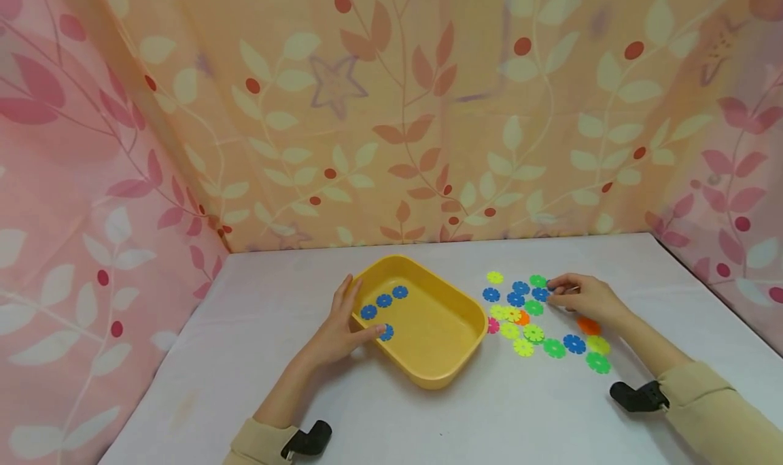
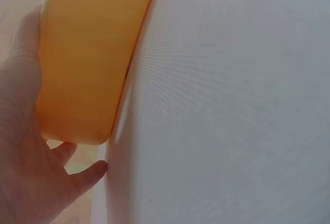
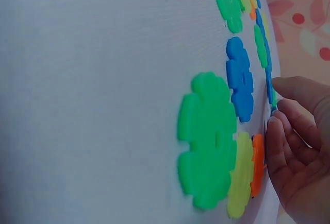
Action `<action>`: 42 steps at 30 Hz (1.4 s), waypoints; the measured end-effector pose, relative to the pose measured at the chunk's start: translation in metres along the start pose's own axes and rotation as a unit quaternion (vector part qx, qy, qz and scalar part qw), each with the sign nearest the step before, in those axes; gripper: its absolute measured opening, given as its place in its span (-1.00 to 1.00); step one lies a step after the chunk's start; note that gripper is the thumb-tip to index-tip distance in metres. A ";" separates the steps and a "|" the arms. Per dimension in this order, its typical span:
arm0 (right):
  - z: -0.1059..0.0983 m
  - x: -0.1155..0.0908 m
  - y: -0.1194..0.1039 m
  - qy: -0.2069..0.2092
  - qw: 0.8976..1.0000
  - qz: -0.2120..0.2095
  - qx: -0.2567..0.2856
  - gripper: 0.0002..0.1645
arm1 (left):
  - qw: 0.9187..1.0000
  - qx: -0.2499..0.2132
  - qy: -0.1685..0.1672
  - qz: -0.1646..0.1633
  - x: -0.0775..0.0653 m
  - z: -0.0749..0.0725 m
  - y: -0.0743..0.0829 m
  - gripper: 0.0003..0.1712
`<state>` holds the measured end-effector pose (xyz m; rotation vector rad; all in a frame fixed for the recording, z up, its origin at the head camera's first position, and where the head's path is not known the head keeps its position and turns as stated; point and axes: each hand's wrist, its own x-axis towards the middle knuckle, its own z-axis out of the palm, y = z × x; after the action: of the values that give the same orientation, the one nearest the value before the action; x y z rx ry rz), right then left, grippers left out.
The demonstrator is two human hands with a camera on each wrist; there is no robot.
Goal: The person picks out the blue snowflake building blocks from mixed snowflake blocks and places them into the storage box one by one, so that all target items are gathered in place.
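My left hand (image 1: 335, 332) grips the left end of a yellow plastic tray (image 1: 422, 380), its thumb over the rim and its other fingers along the outside wall. In the left wrist view the orange-looking tray wall (image 2: 93, 64) stands beside the palm. Four notched blue discs lie inside the tray, one blue disc (image 1: 384, 300) among them; the thumb partly covers the nearest. Over at the right, my right hand (image 1: 590, 298) pinches a blue flower-shaped disc (image 1: 550, 285) between thumb and fingertips, low at the edge of the scattered discs. Fingers hide most of that disc.
Many flower-shaped discs lie flat right of the tray: a green disc (image 1: 598, 363), a yellow disc (image 1: 523, 347), an orange disc (image 1: 588, 325), a pink disc (image 1: 493, 325) and more. The white table (image 1: 391, 424) meets patterned cloth (image 1: 391, 145) at the back and sides.
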<state>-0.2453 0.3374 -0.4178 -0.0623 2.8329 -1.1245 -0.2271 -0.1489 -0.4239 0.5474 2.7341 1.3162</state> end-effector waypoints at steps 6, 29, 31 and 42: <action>0.007 0.004 -0.002 0.021 0.999 -0.006 -0.033 -0.50 | 1.000 0.001 0.000 -0.001 -0.001 0.000 0.000 0.21; 0.012 0.005 -0.009 0.029 0.999 -0.021 -0.029 -0.48 | 1.000 0.003 -0.002 -0.005 -0.001 -0.001 0.002 0.22; 0.012 0.005 -0.009 0.027 0.999 -0.020 -0.026 -0.46 | 1.000 0.004 -0.002 -0.007 -0.001 -0.001 0.002 0.22; 0.011 0.003 -0.009 0.006 1.000 -0.027 -0.014 -0.43 | 1.000 -0.002 -0.005 -0.009 -0.002 -0.002 0.005 0.22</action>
<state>-0.2473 0.3231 -0.4201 -0.1357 2.8739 -1.0997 -0.2246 -0.1482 -0.4191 0.5263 2.7205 1.3106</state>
